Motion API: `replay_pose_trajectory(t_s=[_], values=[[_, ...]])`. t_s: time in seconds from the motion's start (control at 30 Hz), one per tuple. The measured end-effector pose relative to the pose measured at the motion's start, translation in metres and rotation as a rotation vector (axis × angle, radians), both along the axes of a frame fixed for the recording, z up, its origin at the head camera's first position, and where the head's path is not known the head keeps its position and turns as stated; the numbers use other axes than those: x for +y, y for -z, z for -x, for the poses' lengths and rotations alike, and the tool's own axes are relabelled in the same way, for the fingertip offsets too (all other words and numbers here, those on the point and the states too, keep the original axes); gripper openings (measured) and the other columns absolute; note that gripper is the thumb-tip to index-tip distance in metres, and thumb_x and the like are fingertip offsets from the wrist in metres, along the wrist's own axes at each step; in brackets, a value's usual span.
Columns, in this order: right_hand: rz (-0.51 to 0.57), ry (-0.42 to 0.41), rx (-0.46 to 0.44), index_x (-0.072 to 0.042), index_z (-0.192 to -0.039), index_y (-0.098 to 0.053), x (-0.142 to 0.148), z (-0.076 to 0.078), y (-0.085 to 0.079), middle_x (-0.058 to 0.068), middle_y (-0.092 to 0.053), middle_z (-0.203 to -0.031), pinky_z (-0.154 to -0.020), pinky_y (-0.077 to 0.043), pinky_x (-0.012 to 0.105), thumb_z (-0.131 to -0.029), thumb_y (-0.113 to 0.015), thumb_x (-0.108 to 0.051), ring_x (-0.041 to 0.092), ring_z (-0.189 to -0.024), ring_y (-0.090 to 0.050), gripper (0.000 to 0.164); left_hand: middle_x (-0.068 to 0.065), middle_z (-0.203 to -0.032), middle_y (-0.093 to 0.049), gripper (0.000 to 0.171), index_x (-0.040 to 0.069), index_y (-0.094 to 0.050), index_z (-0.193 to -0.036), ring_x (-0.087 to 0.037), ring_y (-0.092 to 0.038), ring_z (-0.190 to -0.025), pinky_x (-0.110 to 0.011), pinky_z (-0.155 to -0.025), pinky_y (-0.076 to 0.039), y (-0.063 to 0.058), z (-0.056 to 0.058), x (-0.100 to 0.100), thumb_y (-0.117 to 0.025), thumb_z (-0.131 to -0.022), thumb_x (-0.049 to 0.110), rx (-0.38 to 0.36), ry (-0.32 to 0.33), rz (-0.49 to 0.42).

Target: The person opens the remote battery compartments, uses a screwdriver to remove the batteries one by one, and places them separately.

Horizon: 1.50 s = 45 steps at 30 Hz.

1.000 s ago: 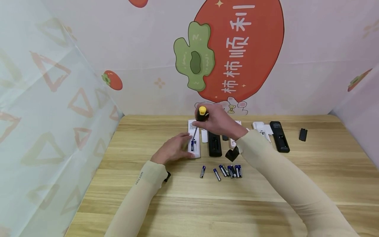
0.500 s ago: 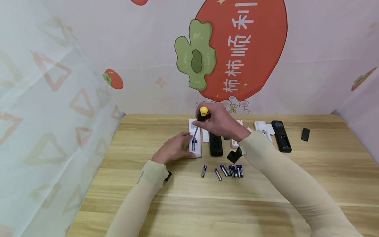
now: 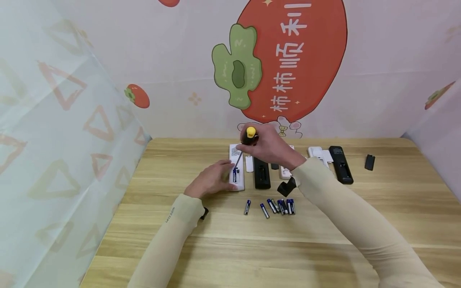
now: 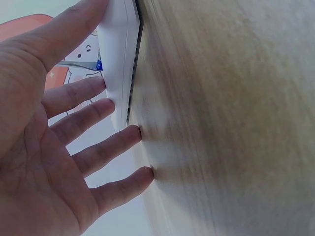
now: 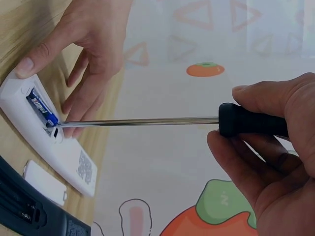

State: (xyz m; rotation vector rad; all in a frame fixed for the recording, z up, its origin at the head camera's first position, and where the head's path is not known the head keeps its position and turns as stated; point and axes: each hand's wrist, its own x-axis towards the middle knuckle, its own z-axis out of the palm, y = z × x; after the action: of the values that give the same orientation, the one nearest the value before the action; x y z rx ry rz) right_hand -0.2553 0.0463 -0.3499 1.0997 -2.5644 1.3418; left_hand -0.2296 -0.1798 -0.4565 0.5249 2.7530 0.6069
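Note:
A white remote control (image 3: 241,182) lies on the table with its battery bay facing up. One blue and silver battery (image 5: 42,108) sits in that bay. My left hand (image 3: 210,181) steadies the remote: the thumb presses on its near end and the index and middle fingertips touch its side. The other two fingertips rest on the wood in the left wrist view. My right hand (image 3: 269,147) grips a screwdriver (image 5: 142,122) by its black handle with a yellow end. The metal shaft slants down, its tip right at the end of the battery.
Right of the white remote lie a white battery cover (image 3: 249,164) and a black remote (image 3: 262,178) with an open bay. Several loose batteries (image 3: 282,207) lie nearer me. Farther right are more remotes, among them another black one (image 3: 341,166), and a black cover (image 3: 369,162).
The screwdriver handle has tilted slightly to the right along with my right hand, while its tip stays at the battery. My left hand and the remote keep their place.

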Motion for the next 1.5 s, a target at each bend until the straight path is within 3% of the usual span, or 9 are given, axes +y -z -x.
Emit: replay_pose_trajectory(t_s=[0.23, 0.5, 0.73, 1.5], values=[[0.019, 0.094, -0.083, -0.009, -0.101, -0.064, 0.006, 0.011, 0.003, 0.006, -0.064, -0.101, -0.085, -0.06, 0.04, -0.09, -0.079, -0.011, 0.022, -0.097, -0.068, 0.019, -0.007, -0.161, -0.037, 0.085, 0.009, -0.046, -0.153, -0.027, -0.036, -0.146, -0.045, -0.118, -0.031, 0.0, 0.001, -0.001, -0.082, -0.085, 0.045, -0.002, -0.008, -0.002], [0.045, 0.22, -0.168, -0.007, -0.103, -0.065, 0.018, 0.024, 0.013, 0.009, -0.064, -0.102, -0.083, -0.058, 0.042, -0.091, -0.077, -0.015, 0.025, -0.095, -0.065, 0.019, -0.006, -0.161, -0.037, 0.085, 0.011, -0.047, -0.153, -0.028, -0.035, -0.147, -0.046, -0.119, -0.03, 0.001, 0.0, -0.002, -0.082, -0.084, 0.046, 0.002, -0.009, -0.009], [0.072, 0.203, -0.162, -0.005, -0.105, -0.065, 0.022, 0.022, 0.014, 0.01, -0.064, -0.103, -0.083, -0.058, 0.042, -0.091, -0.078, -0.016, 0.025, -0.096, -0.065, 0.021, -0.006, -0.161, -0.037, 0.085, 0.011, -0.047, -0.153, -0.028, -0.035, -0.147, -0.047, -0.119, -0.03, 0.0, 0.0, 0.0, -0.082, -0.084, 0.047, 0.008, -0.018, -0.005], [0.112, 0.206, -0.262, -0.007, -0.105, -0.064, 0.03, 0.02, 0.026, 0.009, -0.064, -0.102, -0.086, -0.055, 0.041, -0.092, -0.078, -0.026, 0.025, -0.095, -0.063, 0.027, -0.007, -0.161, -0.037, 0.086, 0.011, -0.047, -0.152, -0.028, -0.035, -0.147, -0.047, -0.119, -0.03, 0.001, -0.001, -0.001, -0.082, -0.083, 0.047, 0.003, -0.024, -0.021]])
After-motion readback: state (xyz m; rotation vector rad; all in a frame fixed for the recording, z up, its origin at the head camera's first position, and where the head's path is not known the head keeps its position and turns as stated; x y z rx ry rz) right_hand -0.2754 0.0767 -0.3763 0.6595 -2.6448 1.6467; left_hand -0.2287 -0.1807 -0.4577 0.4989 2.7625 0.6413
